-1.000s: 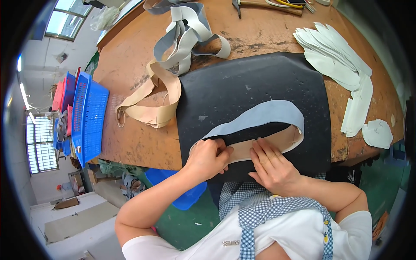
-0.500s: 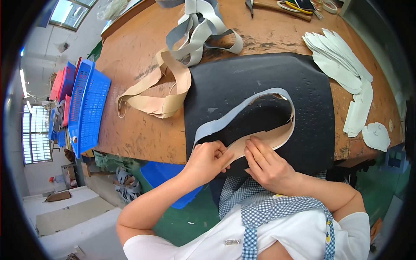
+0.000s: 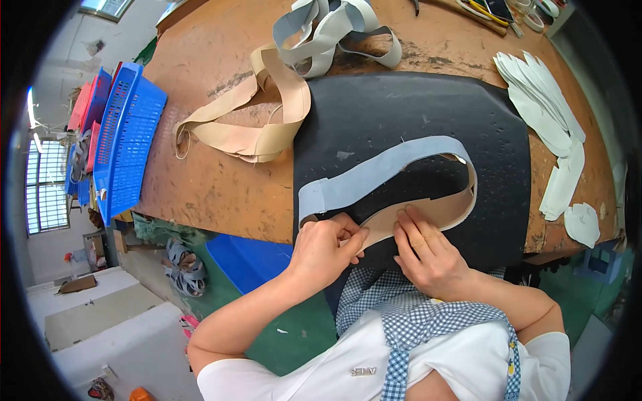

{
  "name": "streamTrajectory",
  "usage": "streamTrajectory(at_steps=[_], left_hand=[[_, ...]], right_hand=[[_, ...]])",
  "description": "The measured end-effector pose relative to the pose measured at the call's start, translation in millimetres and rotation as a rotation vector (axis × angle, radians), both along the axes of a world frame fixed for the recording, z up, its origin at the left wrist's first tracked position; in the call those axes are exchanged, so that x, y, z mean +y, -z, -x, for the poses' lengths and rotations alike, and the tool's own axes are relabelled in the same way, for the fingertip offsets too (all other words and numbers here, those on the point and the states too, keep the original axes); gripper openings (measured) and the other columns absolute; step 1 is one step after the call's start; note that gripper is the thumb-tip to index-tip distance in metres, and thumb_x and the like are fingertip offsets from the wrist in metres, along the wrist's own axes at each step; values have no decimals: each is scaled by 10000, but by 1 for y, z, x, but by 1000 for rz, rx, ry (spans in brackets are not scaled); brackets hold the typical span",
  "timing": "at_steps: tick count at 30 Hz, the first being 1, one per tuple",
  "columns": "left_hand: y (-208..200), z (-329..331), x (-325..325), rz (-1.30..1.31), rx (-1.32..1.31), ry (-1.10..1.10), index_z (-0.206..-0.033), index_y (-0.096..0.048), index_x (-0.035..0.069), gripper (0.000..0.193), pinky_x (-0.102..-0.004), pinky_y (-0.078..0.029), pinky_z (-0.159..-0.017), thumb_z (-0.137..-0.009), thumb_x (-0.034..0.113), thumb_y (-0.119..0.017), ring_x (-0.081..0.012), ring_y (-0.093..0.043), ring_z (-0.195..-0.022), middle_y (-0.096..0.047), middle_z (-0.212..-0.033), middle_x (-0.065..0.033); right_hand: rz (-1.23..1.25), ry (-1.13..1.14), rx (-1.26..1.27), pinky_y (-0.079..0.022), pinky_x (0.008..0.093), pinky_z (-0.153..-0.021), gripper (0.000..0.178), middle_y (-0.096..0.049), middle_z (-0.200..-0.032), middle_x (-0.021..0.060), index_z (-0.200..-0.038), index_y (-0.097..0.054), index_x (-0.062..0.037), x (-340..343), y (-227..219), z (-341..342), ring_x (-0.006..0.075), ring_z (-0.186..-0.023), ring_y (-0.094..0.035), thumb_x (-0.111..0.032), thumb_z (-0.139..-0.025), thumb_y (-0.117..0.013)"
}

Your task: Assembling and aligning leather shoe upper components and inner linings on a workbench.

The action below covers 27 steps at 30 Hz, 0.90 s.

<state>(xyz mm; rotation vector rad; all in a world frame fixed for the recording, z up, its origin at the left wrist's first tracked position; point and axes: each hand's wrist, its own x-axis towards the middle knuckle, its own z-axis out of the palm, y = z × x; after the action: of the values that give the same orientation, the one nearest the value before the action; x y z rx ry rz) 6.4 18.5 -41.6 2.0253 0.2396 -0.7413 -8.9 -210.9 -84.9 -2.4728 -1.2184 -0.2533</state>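
Observation:
A looped strip [image 3: 364,175], light blue outside and tan inside, stands on edge over a black mat [image 3: 401,103]. It looks like a leather or fabric band. Near the mat's front edge, my left hand [image 3: 326,248] pinches the strip's near length between thumb and fingers. To its right, the outstretched fingers of my right hand [image 3: 428,252] lie flat against the tan face. The loop's rounded end bends round at the right, beyond my right hand. My left hand partly covers the band's left end.
Tan bands [image 3: 247,134] tied with string lie left of the mat, and grey-white bands [image 3: 328,37] are heaped behind. Fanned white pieces [image 3: 545,110] rest on the right. A blue basket [image 3: 134,134] stands at the table's left edge. Tools with wooden handles [image 3: 481,17] lie far back.
The view has shifted slightly. The band's blue length has tilted to show more of its outer face, and its left end now shows. Both hands keep nearly the same places on the tan face.

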Motion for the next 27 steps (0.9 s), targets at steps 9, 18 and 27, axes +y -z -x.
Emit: streamTrajectory(at_steps=[9,18,27], left_hand=[[-1,-8,-3,-8,74,-59,-880,-681,-86,282,-257,-583,-575,-947,188,-689,-142,-716,-628,-723,-704,-128],[9,11,-3,-148,-171,16,-829,-663,1,224,-315,-535,-534,-886,211,-717,-193,-703,-553,-690,-621,-113],[12,31,10,46,-180,-265,-913,-706,-53,164,-238,-581,-607,-938,108,-707,-130,-734,-671,-733,-715,-95]], right_hand=[[-10,28,-33,-515,469,-1037,562,-600,-1290,320,-1192,-631,139,3,4,3,447,-1266,-571,-107,-702,-757],[-34,-64,5,-496,465,-1061,580,-595,-1299,307,-1205,-638,141,25,2,3,424,-1269,-574,-142,-710,-740],[46,-67,-79,-490,470,-1066,581,-577,-1330,321,-1231,-617,160,28,3,2,439,-1275,-568,-182,-768,-691]])
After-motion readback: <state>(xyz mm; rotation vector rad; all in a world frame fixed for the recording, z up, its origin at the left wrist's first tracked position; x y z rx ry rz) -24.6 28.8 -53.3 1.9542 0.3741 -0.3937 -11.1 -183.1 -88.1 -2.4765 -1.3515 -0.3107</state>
